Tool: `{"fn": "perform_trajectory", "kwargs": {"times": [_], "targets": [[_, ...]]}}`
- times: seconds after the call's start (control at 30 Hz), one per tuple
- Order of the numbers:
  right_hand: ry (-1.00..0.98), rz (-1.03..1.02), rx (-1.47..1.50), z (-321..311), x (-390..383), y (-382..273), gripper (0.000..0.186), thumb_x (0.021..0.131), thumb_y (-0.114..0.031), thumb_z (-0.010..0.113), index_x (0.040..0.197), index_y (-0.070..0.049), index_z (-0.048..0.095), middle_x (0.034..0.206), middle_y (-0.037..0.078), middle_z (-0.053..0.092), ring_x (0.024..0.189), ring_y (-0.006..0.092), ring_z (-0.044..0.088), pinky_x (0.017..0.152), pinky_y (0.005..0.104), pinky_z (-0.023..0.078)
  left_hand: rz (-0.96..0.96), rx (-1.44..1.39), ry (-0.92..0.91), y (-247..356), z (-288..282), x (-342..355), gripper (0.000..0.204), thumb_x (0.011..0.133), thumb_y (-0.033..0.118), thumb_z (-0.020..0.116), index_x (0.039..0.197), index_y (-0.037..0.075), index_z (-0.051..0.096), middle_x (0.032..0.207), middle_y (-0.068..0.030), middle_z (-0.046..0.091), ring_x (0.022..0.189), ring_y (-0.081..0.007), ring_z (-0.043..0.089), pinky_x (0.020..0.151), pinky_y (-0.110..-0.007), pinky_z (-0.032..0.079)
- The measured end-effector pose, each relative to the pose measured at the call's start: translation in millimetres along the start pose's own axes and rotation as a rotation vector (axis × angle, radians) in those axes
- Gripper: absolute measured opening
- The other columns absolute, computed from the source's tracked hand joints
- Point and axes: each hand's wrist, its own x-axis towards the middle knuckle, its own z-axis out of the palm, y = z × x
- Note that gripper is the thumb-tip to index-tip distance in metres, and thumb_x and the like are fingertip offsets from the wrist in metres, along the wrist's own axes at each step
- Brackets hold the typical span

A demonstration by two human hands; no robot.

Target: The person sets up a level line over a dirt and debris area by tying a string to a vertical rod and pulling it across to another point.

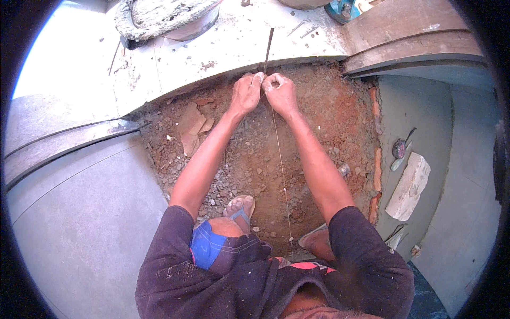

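A thin dark metal rod [269, 48] rises at the front edge of the white slab, its lower end passing between my two hands. My left hand [245, 95] is closed against the rod, thumb up beside it; its other fingertips are partly hidden. Just right of it, my right hand [282, 97] is closed in a pinch, thumb and forefinger bent into a small loop. From between the hands a thin pale string [281, 167] runs back toward me over the dirt, with small light lumps along it. What the fingertips grip is mostly covered.
Rubble and broken tile pieces [192, 127] lie in the dirt pit around my sandalled feet [240, 210]. A mortar-crusted basin [164, 18] sits on the white slab [186, 58]. On the right ledge are a tape measure [399, 148] and a pale stone block [408, 187].
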Motion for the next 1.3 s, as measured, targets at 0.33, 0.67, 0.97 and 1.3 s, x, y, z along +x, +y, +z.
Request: {"fn": "perform_trajectory", "kwargs": {"times": [0.33,0.67,0.97,1.3], "targets": [[-0.013,0.551,0.84,4.1,4.3,6.1,0.013,0.091,-0.012,0.058,0.091,0.0,0.063,0.074,0.0,0.058,0.058,0.0045,0.048,0.047,0.0185,0.04,-0.288,-0.597,-0.165,-15.6,6.2,2.4,0.045,0.1,0.033,0.039,0.117,-0.004,0.059,0.101,-0.0111,0.066,0.084,-0.019,0.063,0.075,-0.032,0.05],[-0.05,0.479,0.654,-1.7,6.1,-7.3,0.014,0.089,-0.003,0.054,0.088,0.005,0.065,0.074,0.006,0.064,0.056,0.0084,0.054,0.047,0.0229,0.045,-0.276,-0.75,-0.151,-19.7,10.1,-6.4,0.04,0.1,0.033,0.044,0.115,0.0,0.061,0.099,-0.0056,0.063,0.087,-0.0139,0.058,0.074,-0.028,0.049],[0.011,0.364,0.315,13.0,12.5,13.5,0.012,0.086,-0.007,0.059,0.089,0.0,0.068,0.076,0.004,0.066,0.065,0.011,0.057,0.058,0.0273,0.045,-0.269,-0.435,0.004,-17.8,14.4,-3.8,0.028,0.093,0.022,0.058,0.111,0.003,0.067,0.096,-0.0052,0.069,0.079,-0.0139,0.061,0.072,-0.028,0.049],[-0.105,0.389,0.345,4.1,15.3,11.6,0.011,0.087,-0.007,0.057,0.088,-0.001,0.066,0.076,0.001,0.062,0.068,0.0099,0.052,0.06,0.0267,0.041,-0.124,-0.116,0.188,-4.0,14.0,-2.7,0.024,0.083,0.022,0.066,0.095,0.002,0.072,0.089,-0.0105,0.072,0.081,-0.0176,0.066,0.076,-0.033,0.051]]}}
